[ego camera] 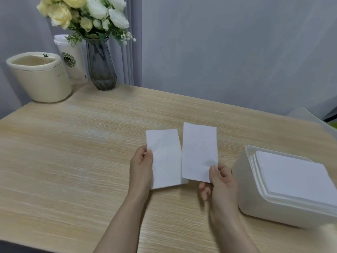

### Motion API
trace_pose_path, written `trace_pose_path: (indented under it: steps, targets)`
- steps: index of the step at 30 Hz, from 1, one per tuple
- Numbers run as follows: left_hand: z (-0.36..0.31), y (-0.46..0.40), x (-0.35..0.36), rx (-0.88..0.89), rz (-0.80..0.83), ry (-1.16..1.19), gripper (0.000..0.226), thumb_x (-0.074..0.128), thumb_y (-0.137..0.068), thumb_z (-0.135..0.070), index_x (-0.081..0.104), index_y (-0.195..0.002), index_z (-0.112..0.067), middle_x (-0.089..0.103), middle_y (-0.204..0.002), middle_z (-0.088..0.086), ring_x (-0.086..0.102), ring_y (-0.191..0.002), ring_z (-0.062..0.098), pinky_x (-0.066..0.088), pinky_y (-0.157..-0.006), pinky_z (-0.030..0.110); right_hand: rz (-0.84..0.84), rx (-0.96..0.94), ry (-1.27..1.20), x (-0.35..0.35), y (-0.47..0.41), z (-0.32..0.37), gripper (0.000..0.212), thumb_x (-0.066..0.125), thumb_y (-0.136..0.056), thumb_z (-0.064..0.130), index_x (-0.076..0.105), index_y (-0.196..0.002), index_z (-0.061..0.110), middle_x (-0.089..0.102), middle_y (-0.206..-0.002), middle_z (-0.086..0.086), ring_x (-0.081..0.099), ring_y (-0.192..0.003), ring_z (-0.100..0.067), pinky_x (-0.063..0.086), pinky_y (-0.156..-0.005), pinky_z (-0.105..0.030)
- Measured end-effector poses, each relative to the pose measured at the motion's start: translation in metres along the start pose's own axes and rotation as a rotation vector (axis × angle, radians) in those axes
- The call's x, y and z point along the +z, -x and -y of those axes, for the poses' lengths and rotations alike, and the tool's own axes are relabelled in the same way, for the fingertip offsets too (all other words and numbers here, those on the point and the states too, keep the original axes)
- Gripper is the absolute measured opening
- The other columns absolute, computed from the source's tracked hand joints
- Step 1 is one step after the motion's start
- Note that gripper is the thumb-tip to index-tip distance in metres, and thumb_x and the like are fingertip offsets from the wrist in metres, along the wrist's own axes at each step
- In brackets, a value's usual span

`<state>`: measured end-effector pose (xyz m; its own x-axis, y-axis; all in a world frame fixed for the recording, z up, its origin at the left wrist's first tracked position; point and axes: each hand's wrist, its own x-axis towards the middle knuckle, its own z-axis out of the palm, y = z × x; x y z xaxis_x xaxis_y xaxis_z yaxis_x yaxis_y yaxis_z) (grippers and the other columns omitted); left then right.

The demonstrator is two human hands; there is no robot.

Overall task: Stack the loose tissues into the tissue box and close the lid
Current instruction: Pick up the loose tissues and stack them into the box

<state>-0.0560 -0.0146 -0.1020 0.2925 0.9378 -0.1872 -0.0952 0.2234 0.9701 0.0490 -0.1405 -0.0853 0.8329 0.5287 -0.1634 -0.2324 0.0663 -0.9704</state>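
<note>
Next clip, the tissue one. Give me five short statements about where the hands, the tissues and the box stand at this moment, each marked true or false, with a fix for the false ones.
1. Each hand holds its own tissue. True: the left hand pinches the left tissue, the right hand the right tissue.
2. The box has its lid closed. False: it stands open, with a stack of tissues showing at the top.
3. The box stands on the person's right. True.
4. The vase holds red flowers. False: they are white and pale yellow.
5. The two held tissues lie flat on the table. False: the right one is clearly held up in the air.
</note>
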Motion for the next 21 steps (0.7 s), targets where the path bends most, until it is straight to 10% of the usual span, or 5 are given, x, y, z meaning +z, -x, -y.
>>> trace_pose_path:
  steps: [21]
  targets:
    - [-0.003,0.005,0.005,-0.037,0.113,0.046,0.025,0.043,-0.103,-0.011,0.067,-0.096,-0.015,0.074,-0.099,0.011,0.066,-0.086,0.023,0.049,-0.08,0.038,0.286,-0.004,0.059,0.009,-0.002,-0.009,0.018,0.05,-0.097,0.017,0.064,-0.104,0.009,0.053,-0.049,-0.02,0.037,-0.026,-0.015,0.026,-0.03,-0.017]
